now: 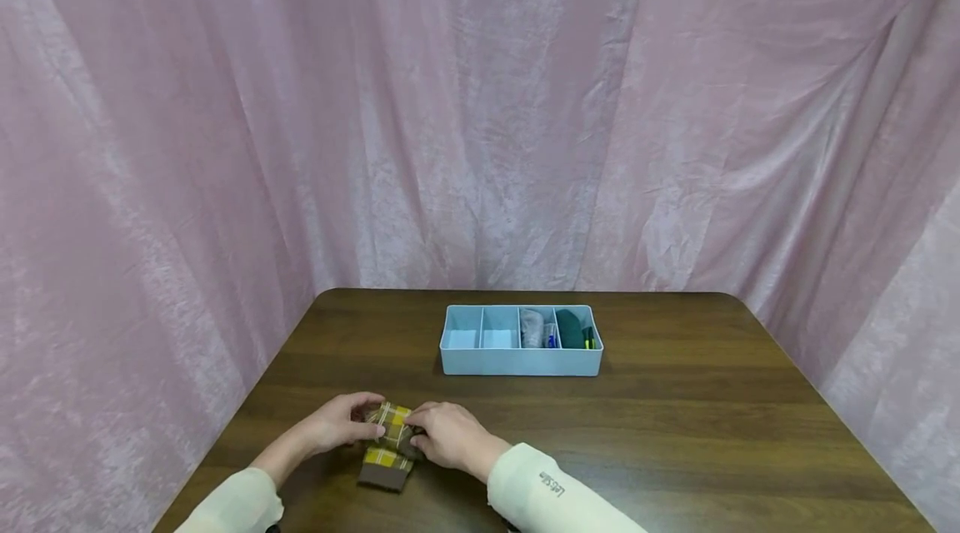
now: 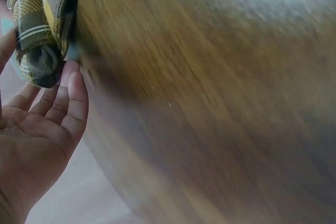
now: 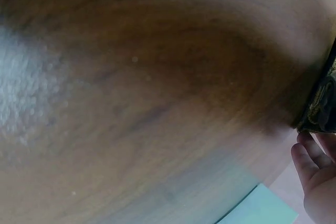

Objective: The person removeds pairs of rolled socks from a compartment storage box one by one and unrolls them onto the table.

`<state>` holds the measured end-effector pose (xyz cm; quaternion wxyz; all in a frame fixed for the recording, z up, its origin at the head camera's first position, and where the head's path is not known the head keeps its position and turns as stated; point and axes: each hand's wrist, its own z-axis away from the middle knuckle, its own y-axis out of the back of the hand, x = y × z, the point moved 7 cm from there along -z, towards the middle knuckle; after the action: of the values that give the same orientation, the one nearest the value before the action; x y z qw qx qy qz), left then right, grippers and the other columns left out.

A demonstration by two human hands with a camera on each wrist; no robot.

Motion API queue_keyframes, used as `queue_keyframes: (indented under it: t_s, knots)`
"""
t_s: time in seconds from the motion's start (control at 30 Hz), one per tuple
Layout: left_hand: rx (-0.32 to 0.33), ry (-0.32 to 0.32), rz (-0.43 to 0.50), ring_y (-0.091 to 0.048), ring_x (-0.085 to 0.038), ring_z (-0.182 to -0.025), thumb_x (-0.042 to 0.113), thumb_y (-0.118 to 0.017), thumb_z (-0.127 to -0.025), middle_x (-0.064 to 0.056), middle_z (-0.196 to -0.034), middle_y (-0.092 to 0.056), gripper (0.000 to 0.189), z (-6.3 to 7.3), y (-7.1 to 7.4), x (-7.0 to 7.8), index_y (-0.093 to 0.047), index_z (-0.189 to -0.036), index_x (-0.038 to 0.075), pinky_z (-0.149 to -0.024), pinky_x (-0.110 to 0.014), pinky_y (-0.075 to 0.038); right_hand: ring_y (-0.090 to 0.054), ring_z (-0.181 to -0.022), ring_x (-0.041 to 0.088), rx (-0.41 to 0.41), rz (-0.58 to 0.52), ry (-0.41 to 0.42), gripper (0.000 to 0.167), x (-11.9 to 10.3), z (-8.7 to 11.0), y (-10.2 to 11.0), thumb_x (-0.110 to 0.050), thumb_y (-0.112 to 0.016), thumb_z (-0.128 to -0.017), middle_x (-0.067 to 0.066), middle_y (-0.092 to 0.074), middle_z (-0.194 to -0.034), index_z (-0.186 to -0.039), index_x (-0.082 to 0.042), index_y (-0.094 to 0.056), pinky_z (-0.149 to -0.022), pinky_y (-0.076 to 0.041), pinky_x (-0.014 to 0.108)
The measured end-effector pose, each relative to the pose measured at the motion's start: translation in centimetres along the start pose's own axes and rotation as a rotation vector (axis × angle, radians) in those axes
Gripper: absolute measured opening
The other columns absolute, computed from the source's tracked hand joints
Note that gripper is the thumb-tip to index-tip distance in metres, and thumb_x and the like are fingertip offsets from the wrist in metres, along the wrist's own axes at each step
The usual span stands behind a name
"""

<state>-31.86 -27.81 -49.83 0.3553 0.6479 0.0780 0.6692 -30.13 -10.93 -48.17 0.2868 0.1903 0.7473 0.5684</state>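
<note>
A pair of yellow and brown plaid socks [image 1: 393, 425] is partly rolled up, with a plain dark brown cuff [image 1: 384, 477] lying flat toward the near side of the table. On the socks' left side, my left hand [image 1: 337, 422] holds the roll between thumb and fingers. My right hand [image 1: 450, 435] pinches the roll from the right. The left wrist view shows the end of the rolled socks [image 2: 37, 35] above the fingertips of my left hand [image 2: 44, 124]. Only a dark edge of the socks [image 3: 324, 103] enters the right wrist view, over my right fingers [image 3: 310, 161].
Farther back on the wooden table [image 1: 675, 416] stands a light blue divided box [image 1: 521, 362]. Its right compartments hold a grey bundle [image 1: 532, 327], a small blue item [image 1: 552, 341] and a dark green bundle [image 1: 569, 328]. Pink curtains [image 1: 525, 117] hang behind the table.
</note>
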Motion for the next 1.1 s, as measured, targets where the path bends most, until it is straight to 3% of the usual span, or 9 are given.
queue_keyframes:
  t_s: [0.1, 0.2, 0.43, 0.67, 0.8, 0.97, 1.1]
  knots:
    - [0.007, -0.039, -0.056, -0.058, -0.036, -0.108, 0.024, -0.078, -0.087, -0.023, -0.129, -0.057, 0.067, 0.1, 0.1, 0.0, -0.048, -0.139, -0.008, -0.083, -0.049, -0.052, -0.060, -0.115, 0.006, -0.001, 0.001, -0.004, 0.032, 0.1, 0.0, 0.0, -0.026, -0.068, -0.095, -0.006, -0.067, -0.123, -0.126, -0.017, -0.069, -0.094, -0.047, 0.024]
    - [0.024, -0.086, -0.095, -0.051, -0.044, -0.123, 0.026, -0.079, -0.087, -0.024, -0.136, -0.054, 0.071, 0.3, 0.2, 0.2, -0.047, -0.142, -0.004, -0.098, -0.057, -0.043, -0.060, -0.115, 0.006, -0.003, -0.003, 0.000, 0.032, 0.0, -0.1, -0.2, -0.026, -0.067, -0.096, -0.006, -0.067, -0.123, -0.126, -0.017, -0.069, -0.094, -0.047, 0.024]
    - [0.025, -0.175, -0.191, -0.054, -0.038, -0.122, 0.030, -0.076, -0.089, -0.014, -0.135, -0.058, 0.056, -0.4, 0.2, 0.9, -0.059, -0.136, 0.005, -0.096, -0.055, -0.046, -0.060, -0.116, 0.009, 0.007, -0.079, -0.021, 0.032, 0.2, -0.1, -0.3, -0.024, -0.066, -0.097, -0.003, -0.066, -0.125, -0.128, -0.016, -0.068, -0.096, -0.048, 0.027]
    - [-0.023, -0.116, -0.205, -0.056, -0.036, -0.120, 0.028, -0.077, -0.088, -0.010, -0.129, -0.063, 0.047, -1.3, 0.2, 0.0, -0.066, -0.129, 0.009, -0.096, -0.057, -0.045, -0.059, -0.120, 0.014, 0.044, -0.180, -0.093, 0.037, 0.5, 0.5, -0.2, -0.027, -0.065, -0.098, 0.001, -0.064, -0.129, -0.132, -0.014, -0.066, -0.098, -0.047, 0.031]
    - [-0.031, -0.090, -0.203, -0.054, -0.037, -0.122, 0.029, -0.077, -0.088, -0.010, -0.129, -0.063, 0.044, -1.4, 0.3, -0.1, -0.067, -0.127, 0.012, -0.096, -0.058, -0.044, -0.060, -0.118, 0.018, 0.118, -0.257, -0.146, 0.039, 0.3, 1.4, 0.2, -0.030, -0.067, -0.096, 0.006, -0.061, -0.132, -0.131, -0.012, -0.066, -0.096, -0.049, 0.035]
    - [-0.015, -0.057, -0.194, -0.054, -0.038, -0.122, 0.029, -0.078, -0.087, -0.011, -0.129, -0.063, 0.043, -1.1, 0.6, -0.1, -0.068, -0.126, 0.014, -0.096, -0.059, -0.044, -0.060, -0.113, 0.016, 0.227, -0.275, -0.142, 0.036, -1.1, 2.8, 1.0, -0.029, -0.071, -0.093, 0.003, -0.060, -0.127, -0.125, -0.012, -0.069, -0.091, -0.051, 0.034]
    - [0.003, -0.047, -0.209, -0.056, -0.036, -0.120, 0.030, -0.080, -0.085, -0.009, -0.125, -0.065, 0.043, -1.1, 0.6, 0.0, -0.069, -0.124, 0.013, -0.096, -0.058, -0.044, -0.060, -0.112, 0.013, 0.241, -0.260, -0.114, 0.033, -2.3, 3.6, 0.8, -0.028, -0.071, -0.094, 0.000, -0.061, -0.123, -0.122, -0.011, -0.071, -0.091, -0.051, 0.031]
